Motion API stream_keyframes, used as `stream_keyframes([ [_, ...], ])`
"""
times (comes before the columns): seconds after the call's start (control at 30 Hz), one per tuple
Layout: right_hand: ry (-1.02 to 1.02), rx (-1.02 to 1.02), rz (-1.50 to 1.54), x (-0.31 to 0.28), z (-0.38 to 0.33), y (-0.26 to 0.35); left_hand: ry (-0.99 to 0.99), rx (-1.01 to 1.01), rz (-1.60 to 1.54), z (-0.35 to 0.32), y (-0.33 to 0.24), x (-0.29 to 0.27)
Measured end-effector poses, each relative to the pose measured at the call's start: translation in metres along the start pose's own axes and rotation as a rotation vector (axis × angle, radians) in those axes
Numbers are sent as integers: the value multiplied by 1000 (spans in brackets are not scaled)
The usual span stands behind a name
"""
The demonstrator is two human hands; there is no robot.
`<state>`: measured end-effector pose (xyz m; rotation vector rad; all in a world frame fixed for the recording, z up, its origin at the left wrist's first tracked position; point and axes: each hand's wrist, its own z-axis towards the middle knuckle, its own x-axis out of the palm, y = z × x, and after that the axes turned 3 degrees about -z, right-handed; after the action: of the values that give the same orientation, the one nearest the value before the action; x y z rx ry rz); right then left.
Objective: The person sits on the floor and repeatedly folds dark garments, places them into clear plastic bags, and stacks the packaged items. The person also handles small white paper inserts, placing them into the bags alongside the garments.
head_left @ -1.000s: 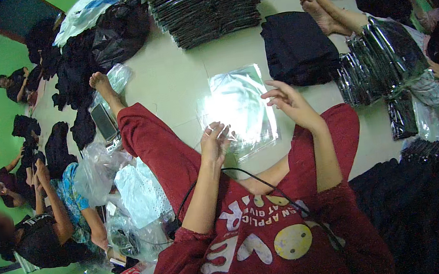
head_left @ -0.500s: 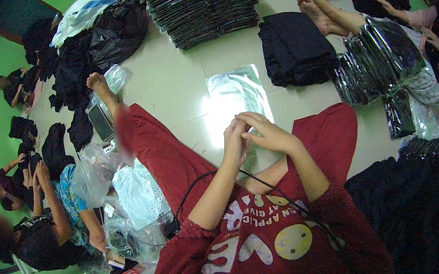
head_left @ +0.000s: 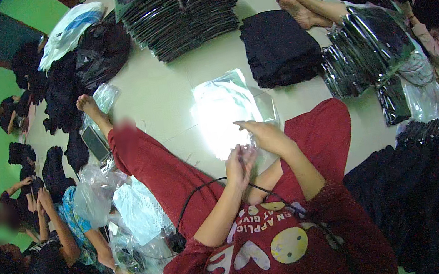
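Observation:
On the floor before my crossed legs lies a small pile of clear plastic bags (head_left: 224, 100), much of it lost in bright glare. At its near edge my left hand (head_left: 239, 166) has its fingers curled up, closed on clear plastic that shows as a shiny fold; the glare partly hides the fingertips. Just above and to the right of it, my right hand (head_left: 264, 137) reaches over the bags. Its index finger is stretched out to the left, and the fingers are apart with nothing visible in them.
Ahead rises a tall stack of black packed garments (head_left: 180, 16). A folded black cloth pile (head_left: 280, 47) sits right of the bags, with wrapped packs (head_left: 356, 53) beyond. Loose plastic (head_left: 137, 210) and a phone (head_left: 96, 143) lie to the left. Other people sit on both sides.
My hands were together above the bags; they have come apart, the left lower and nearer me. The bags are spread wider to the right. The whole view has shifted slightly.

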<state>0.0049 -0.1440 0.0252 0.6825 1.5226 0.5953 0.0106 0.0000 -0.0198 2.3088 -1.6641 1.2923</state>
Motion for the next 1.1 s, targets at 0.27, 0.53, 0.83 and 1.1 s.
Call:
stream_keyframes([
  [0.27,-67,-104,-114,27,-5,-33,392,-102,1128,-20,-72,53],
  [0.53,92,-199,-374,77,-2,-36,219,309,831,128,-79,189],
  [0.83,122,-212,-215,93,2,-19,123,199,830,180,-79,199],
  [1.1,199,-203,-102,87,7,-18,184,88,618,178,-72,234],
])
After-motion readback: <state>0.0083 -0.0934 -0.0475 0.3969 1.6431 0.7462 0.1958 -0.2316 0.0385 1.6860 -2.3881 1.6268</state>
